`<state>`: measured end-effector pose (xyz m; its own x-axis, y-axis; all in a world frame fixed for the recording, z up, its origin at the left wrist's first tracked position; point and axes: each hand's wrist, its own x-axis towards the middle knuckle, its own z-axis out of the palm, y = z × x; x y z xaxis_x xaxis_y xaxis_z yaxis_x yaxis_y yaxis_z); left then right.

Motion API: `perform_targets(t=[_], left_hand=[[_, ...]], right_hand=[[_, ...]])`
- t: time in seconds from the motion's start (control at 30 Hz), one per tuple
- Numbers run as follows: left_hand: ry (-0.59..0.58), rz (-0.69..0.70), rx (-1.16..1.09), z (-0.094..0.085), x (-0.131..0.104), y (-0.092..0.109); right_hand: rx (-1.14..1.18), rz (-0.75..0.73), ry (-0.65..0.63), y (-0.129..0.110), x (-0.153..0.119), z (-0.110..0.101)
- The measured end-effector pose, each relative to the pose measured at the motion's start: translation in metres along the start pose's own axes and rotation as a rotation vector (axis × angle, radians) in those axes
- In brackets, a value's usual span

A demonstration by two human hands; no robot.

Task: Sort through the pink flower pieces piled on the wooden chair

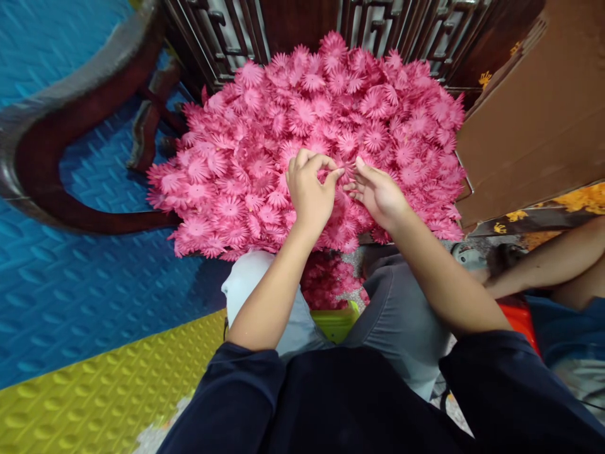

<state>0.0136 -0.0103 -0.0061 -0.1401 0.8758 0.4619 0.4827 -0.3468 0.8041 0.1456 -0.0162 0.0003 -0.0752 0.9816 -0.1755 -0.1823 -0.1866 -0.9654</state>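
A big heap of pink paper flowers (265, 139) fills the middle of the head view. Over its centre my left hand (308, 192) has its fingers curled, pinching something small and pink at the fingertips. My right hand (378, 192) is right beside it, fingers extended toward the same spot; the fingertips of both hands meet there. What exactly is pinched is too small to tell, but it looks like one pink flower piece (344, 169). More pink flowers (326, 277) lie lower down between my knees.
A dark curved wooden chair frame (42, 157) stands at left on blue foam mats (70, 284); a yellow mat (108, 391) lies near. A brown cardboard box (534, 113) is at right. Another person's arm (543, 265) reaches in from the right.
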Motion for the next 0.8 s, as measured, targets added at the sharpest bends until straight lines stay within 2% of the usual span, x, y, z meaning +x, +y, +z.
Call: perform_targets(t=[0.17,0.43,0.57,0.67,0.8], left_hand=[[-0.038,-0.013,-0.007,-0.001,0.001,0.002],[-0.066,0.051,0.049,-0.002,0.001,0.001],[-0.189,0.091,-0.016,-0.008,0.007,-0.001],[-0.289,0.109,-0.097,-0.014,0.012,-0.001],[-0.325,0.097,-0.132,-0.018,0.013,-0.001]], right_hand=[[-0.016,0.050,-0.007,0.001,0.001,-0.002],[0.114,0.116,0.014,0.000,-0.002,-0.001],[0.105,0.160,0.008,-0.002,-0.001,-0.005],[0.070,0.119,-0.047,-0.002,0.000,-0.012],[0.058,0.048,-0.102,-0.001,-0.002,-0.017]])
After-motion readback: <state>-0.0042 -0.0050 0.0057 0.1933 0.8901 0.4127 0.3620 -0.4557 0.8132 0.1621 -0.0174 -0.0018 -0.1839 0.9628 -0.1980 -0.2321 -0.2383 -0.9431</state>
